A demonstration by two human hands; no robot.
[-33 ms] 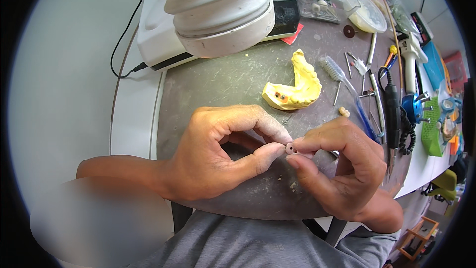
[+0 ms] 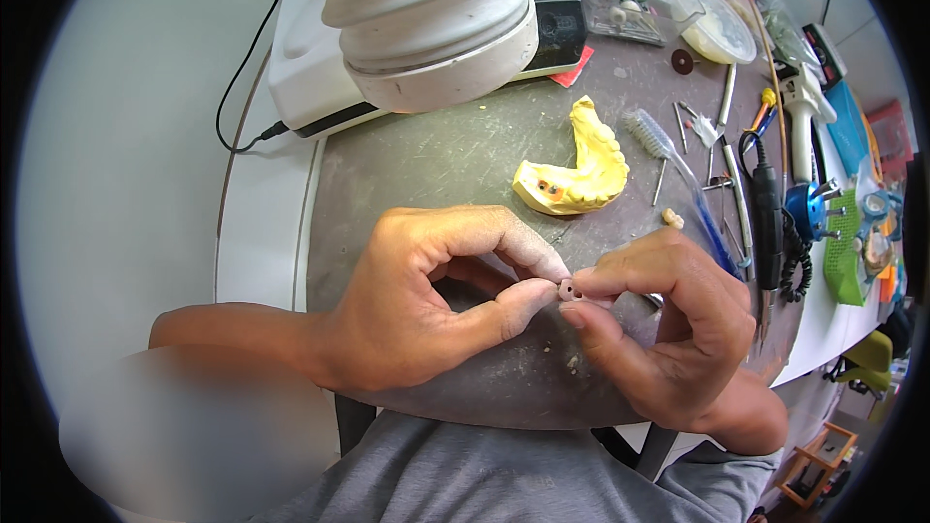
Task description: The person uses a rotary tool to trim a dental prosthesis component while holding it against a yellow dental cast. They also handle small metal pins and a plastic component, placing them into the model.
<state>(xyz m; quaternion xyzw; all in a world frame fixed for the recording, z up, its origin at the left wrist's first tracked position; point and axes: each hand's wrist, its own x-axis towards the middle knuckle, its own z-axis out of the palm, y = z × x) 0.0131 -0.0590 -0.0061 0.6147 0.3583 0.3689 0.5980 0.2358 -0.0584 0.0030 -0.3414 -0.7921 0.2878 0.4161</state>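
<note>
A small pale pink-white dental bridge [image 2: 568,289] with dark holes in it is pinched between my two hands above the front of the bench. My left hand [image 2: 436,295] grips its left end with thumb and forefinger, the other fingers curled behind. On its right side, the thumb and forefinger of my right hand [image 2: 668,320] hold it, covering part of it. Just beyond my hands lies a yellow plaster dental cast [image 2: 591,169], curved, with dark reddish holes at its near left end. A small tooth-coloured piece [image 2: 671,218] rests beside my right hand.
A pale ribbed suction hose [image 2: 426,29] hangs over a white machine [image 2: 310,68]. To the right lie a blue-handled brush [image 2: 678,160], thin metal tools, a black handpiece [image 2: 766,232] and a blue holder [image 2: 806,211]. A clear box [image 2: 620,15] and a round tub [image 2: 717,24] stand at the back.
</note>
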